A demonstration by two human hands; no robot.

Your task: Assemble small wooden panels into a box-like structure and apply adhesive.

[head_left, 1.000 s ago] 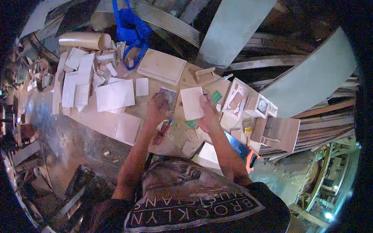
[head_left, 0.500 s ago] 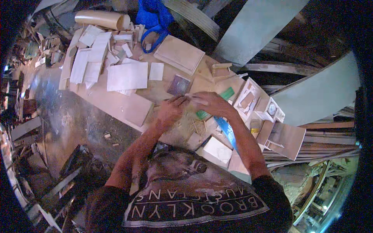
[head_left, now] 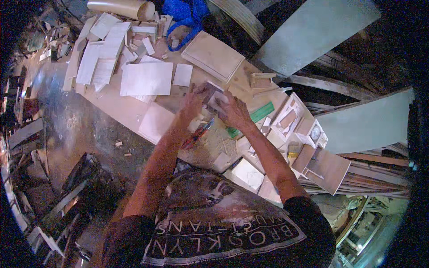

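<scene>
So your small board (head_left: 217,99) sits right between your two hands, out over the table (head_left: 118,105), with a dark square (head_left: 209,92) close up against it on the left. I can't tell whether they're pressed together or just overlapping.

Your right hand (head_left: 234,110) has its fingers clamped on the small board. Your left hand (head_left: 192,100) is blurry at the tips; it's at the edge of the dark square, but I can't tell if the fingers are pinched on it or only resting there.

For handling these two, imo: hold the board by its edges, keep fingertips out from between the pieces, and let one hand steady while the other moves. Light, even pressure should be kinder to thin edges than a hard squeeze. I'd also nudge that red-handled tool (head_left: 195,136) away, since it lies just below your hands and a wrist could catch it.

Compared with half a second ago: the dark square lay beyond your hands then, and now it's up against them. The red-handled tool was covered then and shows now. More of the green strip (head_left: 262,112) is showing too, and the whole tabletop sits a bit differently in view, so your head's probably shifted.
</scene>
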